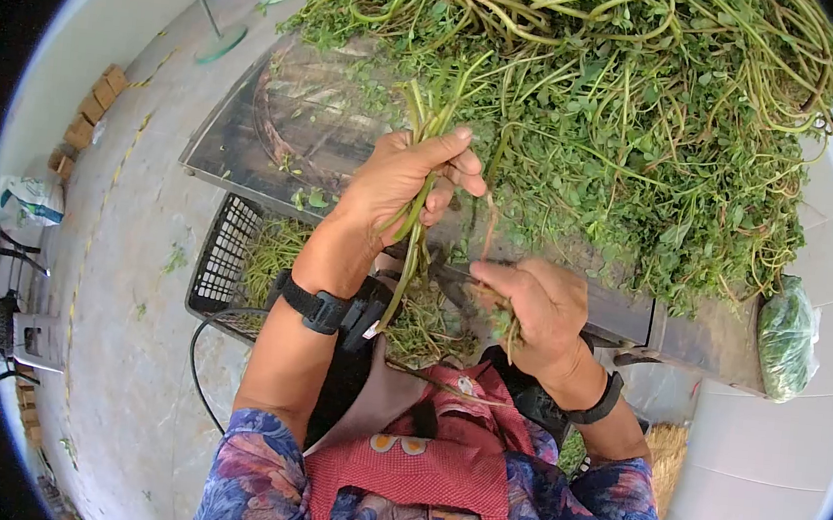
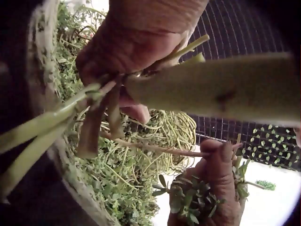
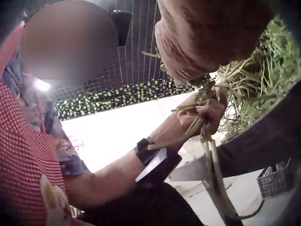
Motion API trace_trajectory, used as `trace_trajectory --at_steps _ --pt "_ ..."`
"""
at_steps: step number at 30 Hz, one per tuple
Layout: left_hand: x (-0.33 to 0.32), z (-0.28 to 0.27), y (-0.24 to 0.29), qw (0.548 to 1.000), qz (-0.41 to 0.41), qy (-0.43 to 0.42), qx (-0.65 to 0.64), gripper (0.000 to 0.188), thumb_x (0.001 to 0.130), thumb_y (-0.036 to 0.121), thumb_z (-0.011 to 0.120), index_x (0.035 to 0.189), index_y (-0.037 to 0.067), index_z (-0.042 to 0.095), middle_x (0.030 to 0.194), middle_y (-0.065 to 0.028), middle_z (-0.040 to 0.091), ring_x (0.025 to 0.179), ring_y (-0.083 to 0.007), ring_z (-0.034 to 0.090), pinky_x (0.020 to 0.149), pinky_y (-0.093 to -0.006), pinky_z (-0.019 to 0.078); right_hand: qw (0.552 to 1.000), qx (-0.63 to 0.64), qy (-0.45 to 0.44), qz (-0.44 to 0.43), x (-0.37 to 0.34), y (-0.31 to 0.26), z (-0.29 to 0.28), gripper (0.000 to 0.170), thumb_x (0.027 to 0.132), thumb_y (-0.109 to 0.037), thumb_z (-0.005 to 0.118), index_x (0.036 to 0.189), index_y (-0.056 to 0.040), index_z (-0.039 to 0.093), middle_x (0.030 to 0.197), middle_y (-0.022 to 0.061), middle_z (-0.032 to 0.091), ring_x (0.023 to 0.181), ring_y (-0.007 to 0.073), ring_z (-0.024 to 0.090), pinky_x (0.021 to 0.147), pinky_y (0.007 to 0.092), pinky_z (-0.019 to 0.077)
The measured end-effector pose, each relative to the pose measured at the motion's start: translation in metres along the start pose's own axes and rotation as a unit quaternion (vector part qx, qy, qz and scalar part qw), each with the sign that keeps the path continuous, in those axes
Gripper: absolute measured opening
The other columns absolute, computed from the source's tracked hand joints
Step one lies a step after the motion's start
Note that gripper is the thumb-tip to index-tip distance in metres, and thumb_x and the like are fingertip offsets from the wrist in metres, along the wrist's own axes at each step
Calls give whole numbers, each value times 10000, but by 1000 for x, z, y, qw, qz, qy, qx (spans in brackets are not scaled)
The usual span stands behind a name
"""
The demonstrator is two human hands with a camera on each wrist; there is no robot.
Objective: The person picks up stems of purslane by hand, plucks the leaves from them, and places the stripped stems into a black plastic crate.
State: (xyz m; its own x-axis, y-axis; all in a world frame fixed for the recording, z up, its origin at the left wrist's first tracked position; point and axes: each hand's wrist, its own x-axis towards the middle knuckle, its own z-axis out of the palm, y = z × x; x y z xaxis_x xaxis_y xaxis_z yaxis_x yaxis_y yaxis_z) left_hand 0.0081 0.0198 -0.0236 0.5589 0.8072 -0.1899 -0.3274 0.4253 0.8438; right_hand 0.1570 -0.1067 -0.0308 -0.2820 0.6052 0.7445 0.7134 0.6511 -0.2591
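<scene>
The left hand [image 1: 409,175] grips a bunch of thick green stems [image 1: 432,115], whose ends stick out above and below the fist. To its lower right, the right hand [image 1: 538,305] pinches a thin reddish stem [image 2: 162,150] between thumb and forefinger. That stem stretches from the left hand to the right fingertips. Small leafy sprigs [image 2: 193,200] are tucked in the right hand's curled fingers. Beyond both hands lies a large heap of leafy greens [image 1: 633,160], with long stems on top.
The heap spreads over a dark table [image 1: 296,111]. Below its front edge stands a black plastic basket [image 1: 215,260] with cut stems inside. A plastic bag of greens [image 1: 788,342] is at the right. Cardboard boxes [image 1: 96,108] and a fan base [image 1: 221,45] stand on the floor at left.
</scene>
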Motion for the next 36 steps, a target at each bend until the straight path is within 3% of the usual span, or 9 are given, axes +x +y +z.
trace_trajectory --at_steps 6,13,17,21,26,29,31,33,36 --pt "6 -2 -10 994 -3 13 109 241 858 196 598 820 -41 612 717 -152 663 359 -67 453 303 -203 324 1000 0 21 10 -5 -2 -2 300 647 -119 664 941 -71 634 561 45 424 450 209 467 406 327 342" --pt "14 3 -24 998 -31 -16 55 245 867 167 589 944 -66 595 793 -198 666 331 -64 417 292 -181 303 997 65 28 -40 -10 -25 12 262 693 -103 647 953 -76 633 602 23 460 485 186 490 409 321 375" --pt "13 2 -25 997 -71 -43 1 268 867 158 593 1013 -67 584 698 -109 646 335 -55 411 293 -183 287 988 141 -34 -51 -16 -38 20 258 728 -119 623 983 -82 625 613 17 459 498 171 499 426 304 397" --pt "3 -4 -12 993 -35 -35 109 286 875 173 588 1026 -69 589 544 9 525 337 -36 387 291 -182 258 987 143 -54 43 -23 -28 5 281 734 -81 638 1014 -110 631 627 39 494 508 190 511 448 308 413" --pt "-25 -20 27 991 28 -130 -29 251 877 184 594 977 -46 615 497 15 486 345 -37 352 314 -184 277 950 -64 65 299 -62 -1 -73 187 746 -15 668 926 -67 657 782 88 636 683 178 609 635 259 469" --pt "-19 -21 21 991 55 -126 4 250 894 191 571 964 -45 613 529 -11 526 353 -44 371 318 -182 283 911 -170 44 373 -142 9 -111 109 767 -47 671 871 -34 641 793 102 640 714 199 611 665 279 470" --pt "-15 -15 13 995 31 -89 25 270 898 204 566 958 -56 605 586 -39 572 358 -53 387 318 -179 281 821 -153 -3 550 -199 1 -139 116 771 -74 672 867 -24 630 784 120 638 722 223 611 680 299 469" --pt "-14 -11 8 995 24 -90 36 244 914 183 534 951 -48 602 651 -53 597 363 -66 401 309 -179 285 835 -225 -22 502 -239 -10 -157 132 785 -110 671 868 -14 633 765 136 636 720 252 612 691 308 464" --pt "-11 -6 4 993 37 -105 37 250 891 188 574 963 -50 597 656 -48 592 414 -63 435 316 -176 289 775 -269 -13 571 -376 -2 -189 219 784 -158 688 953 -31 630 884 155 635 790 281 616 718 327 472"
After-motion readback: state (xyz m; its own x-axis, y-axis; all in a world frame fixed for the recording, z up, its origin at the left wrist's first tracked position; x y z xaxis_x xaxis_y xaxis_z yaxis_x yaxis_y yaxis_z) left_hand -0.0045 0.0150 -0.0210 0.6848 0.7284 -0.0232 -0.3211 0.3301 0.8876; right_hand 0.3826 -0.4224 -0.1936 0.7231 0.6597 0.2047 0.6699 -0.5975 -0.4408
